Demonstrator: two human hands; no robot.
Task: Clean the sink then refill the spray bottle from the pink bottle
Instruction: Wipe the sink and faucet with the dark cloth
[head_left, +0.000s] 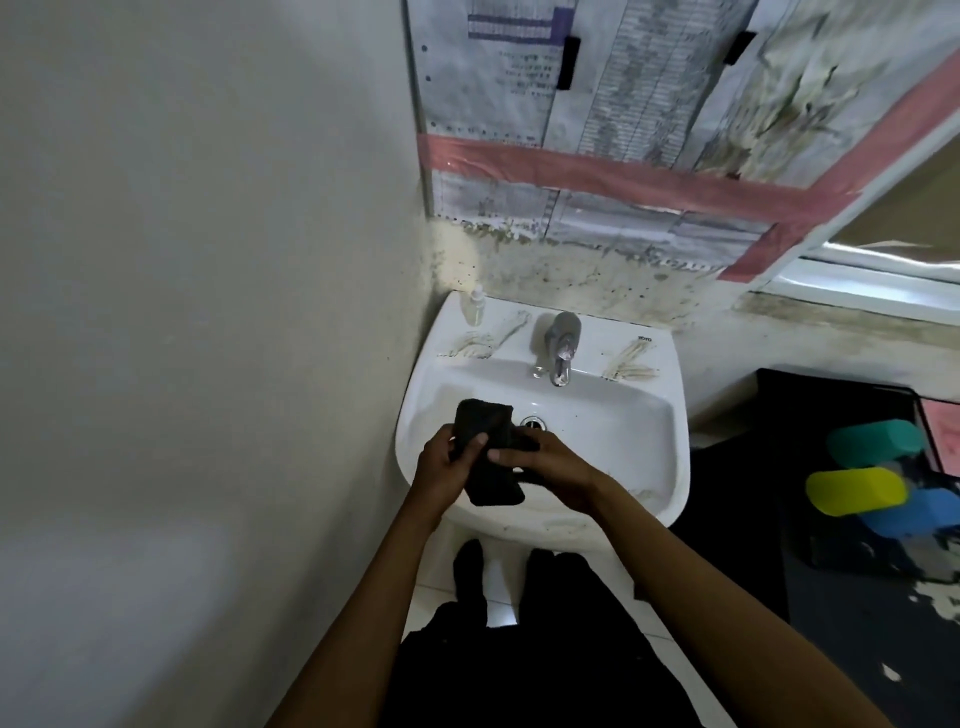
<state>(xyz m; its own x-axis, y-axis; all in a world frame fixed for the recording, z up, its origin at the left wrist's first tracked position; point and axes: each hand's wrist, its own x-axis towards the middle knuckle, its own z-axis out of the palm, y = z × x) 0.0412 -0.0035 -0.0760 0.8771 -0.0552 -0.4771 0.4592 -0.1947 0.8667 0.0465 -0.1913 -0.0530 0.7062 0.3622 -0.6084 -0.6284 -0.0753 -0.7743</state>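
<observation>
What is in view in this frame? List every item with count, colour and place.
White ceramic sink: one, white, against the stained wall.
Chrome tap: one, silver, back ledge centre.
Small clear bottle: one, clear, back-left corner of the ledge.
Dark folded cloth: one, black, over the basin's front left.
Plastic cylinders: three, teal, yellow and blue, on the dark surface to the right.
Left hand: holds the cloth.
Right hand: grips the cloth's right side.
</observation>
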